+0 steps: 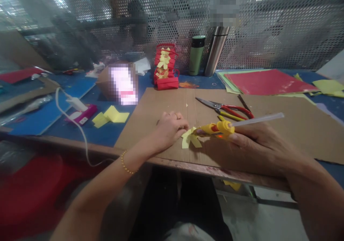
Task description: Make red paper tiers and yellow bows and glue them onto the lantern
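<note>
My right hand (255,140) is wrapped round a yellow hot glue gun (219,129), with a clear glue stick (264,119) poking out of its back end. The gun's nozzle points left, at a small yellow paper bow (192,139) on the cardboard near the front edge. Beside it, my left hand (172,128) has its fingers closed on the bow's upper left part. Its fingertips are partly hidden. Whether the nozzle touches the paper, I cannot tell. Behind the gun lie red-handled scissors (231,109).
A cardboard sheet (150,108) covers the blue table. At the back stand red paper boxes with yellow bows (166,81), a green tumbler (197,56) and a steel flask (216,52). Red paper sheets (268,81) lie right; yellow paper pieces (113,115) and a white cable (84,137) lie left.
</note>
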`<move>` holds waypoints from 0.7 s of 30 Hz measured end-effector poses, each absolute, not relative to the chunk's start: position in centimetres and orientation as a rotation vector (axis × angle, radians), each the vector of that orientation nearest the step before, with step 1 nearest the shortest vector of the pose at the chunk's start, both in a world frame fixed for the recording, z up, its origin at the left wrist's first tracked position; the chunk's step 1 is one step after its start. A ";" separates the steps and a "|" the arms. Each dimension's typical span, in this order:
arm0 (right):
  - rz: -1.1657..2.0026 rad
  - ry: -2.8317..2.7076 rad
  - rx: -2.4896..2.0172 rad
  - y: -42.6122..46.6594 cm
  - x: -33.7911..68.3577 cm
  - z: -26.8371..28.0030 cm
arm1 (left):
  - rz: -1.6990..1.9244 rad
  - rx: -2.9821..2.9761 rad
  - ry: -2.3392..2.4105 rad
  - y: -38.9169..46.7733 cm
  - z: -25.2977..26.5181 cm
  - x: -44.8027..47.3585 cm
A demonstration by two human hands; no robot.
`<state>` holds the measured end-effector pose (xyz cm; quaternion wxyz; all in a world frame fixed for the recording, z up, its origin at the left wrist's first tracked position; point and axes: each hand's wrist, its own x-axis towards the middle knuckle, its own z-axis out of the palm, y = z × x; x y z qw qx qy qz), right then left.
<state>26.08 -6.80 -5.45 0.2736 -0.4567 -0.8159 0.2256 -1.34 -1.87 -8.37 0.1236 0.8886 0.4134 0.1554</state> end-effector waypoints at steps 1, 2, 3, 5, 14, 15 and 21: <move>0.614 -2.194 -1.228 -6.8 26.1 -5.4 | 0.457 2.597 1.206 -1.9 -8.4 -1.3; 0.625 -2.194 -1.229 -6.9 26.0 -5.4 | 0.460 2.603 1.205 -1.9 -8.4 -1.3; 0.636 -2.194 -1.230 -6.9 25.9 -5.3 | 0.463 2.609 1.204 -1.9 -8.4 -1.3; 0.645 -2.190 -1.247 -6.9 25.7 -5.1 | 0.465 2.613 1.201 -1.9 -8.4 -1.3; 0.611 -2.187 -1.298 -6.7 25.8 -5.4 | 0.467 2.600 1.194 -1.9 -8.4 -1.4; 0.602 -2.181 -1.296 -6.7 25.8 -5.4 | 0.465 2.599 1.198 -1.9 -8.4 -1.4; 0.601 -2.157 -1.267 -6.8 25.6 -5.1 | 0.461 2.592 1.203 -1.9 -8.3 -1.3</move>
